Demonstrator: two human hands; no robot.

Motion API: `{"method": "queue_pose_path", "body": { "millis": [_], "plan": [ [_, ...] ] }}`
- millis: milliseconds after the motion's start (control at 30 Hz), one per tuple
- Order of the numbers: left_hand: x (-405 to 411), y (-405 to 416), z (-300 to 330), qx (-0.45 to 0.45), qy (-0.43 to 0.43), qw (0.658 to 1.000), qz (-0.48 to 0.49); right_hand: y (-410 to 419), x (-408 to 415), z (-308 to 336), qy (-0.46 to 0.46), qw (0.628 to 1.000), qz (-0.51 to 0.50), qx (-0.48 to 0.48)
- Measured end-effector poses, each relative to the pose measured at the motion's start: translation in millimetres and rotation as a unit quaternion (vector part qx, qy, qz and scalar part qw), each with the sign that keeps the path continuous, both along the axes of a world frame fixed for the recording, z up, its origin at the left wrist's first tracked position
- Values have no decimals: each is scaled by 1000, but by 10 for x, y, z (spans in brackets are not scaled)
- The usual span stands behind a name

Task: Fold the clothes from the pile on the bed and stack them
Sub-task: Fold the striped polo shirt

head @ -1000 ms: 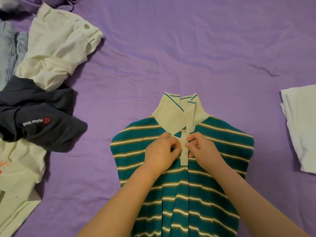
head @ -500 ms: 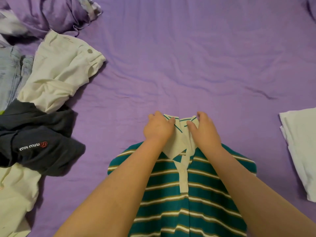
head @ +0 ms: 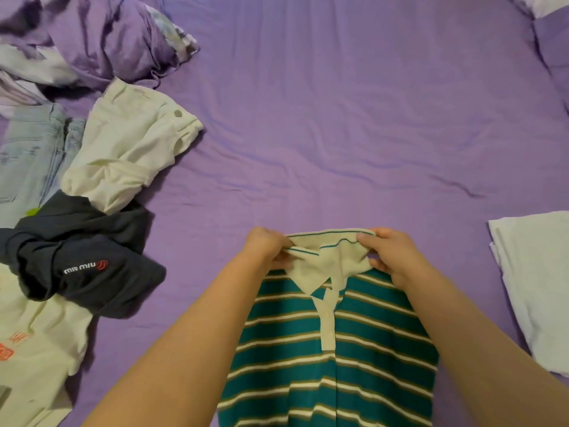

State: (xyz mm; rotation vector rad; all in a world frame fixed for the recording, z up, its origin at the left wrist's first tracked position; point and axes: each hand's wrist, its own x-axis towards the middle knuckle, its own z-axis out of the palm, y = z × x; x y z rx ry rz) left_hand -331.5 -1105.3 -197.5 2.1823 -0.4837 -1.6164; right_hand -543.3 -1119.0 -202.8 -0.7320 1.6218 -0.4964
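Note:
A teal polo shirt (head: 332,359) with cream and brown stripes lies face up on the purple bed sheet (head: 338,118), its sides folded in. Its cream collar (head: 329,257) points away from me. My left hand (head: 268,246) pinches the collar's left end and my right hand (head: 391,254) pinches its right end, stretching the collar between them. The unfolded pile sits at the left: a cream garment with a button (head: 129,146), a dark navy top with a logo (head: 80,260), light jeans (head: 30,155) and a cream tee with orange print (head: 34,359).
A folded white garment (head: 535,288) lies at the right edge. A bunched purple duvet (head: 92,35) fills the far left corner, and a purple pillow (head: 554,41) sits at the far right.
My hands moved from the button placket up to the collar, then spread apart to its two ends and took hold of it. The view tilted up, showing more of the bed.

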Motion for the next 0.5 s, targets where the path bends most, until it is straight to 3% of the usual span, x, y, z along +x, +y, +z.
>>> {"method": "queue_pose_path", "body": {
  "millis": [67, 167, 333, 500],
  "plan": [
    [42, 137, 139, 5, 98, 994, 38, 74, -60, 44, 7, 1000, 7, 30],
    [87, 301, 274, -6, 175, 979, 100, 167, -94, 121, 50, 998, -15, 47],
    [88, 497, 358, -8, 276, 935, 224, 263, -109, 272, -112, 973, -158, 127],
    [75, 676, 340, 7, 307, 907, 288, 350, -98, 313, -156, 951, -197, 178]
  ]
}}
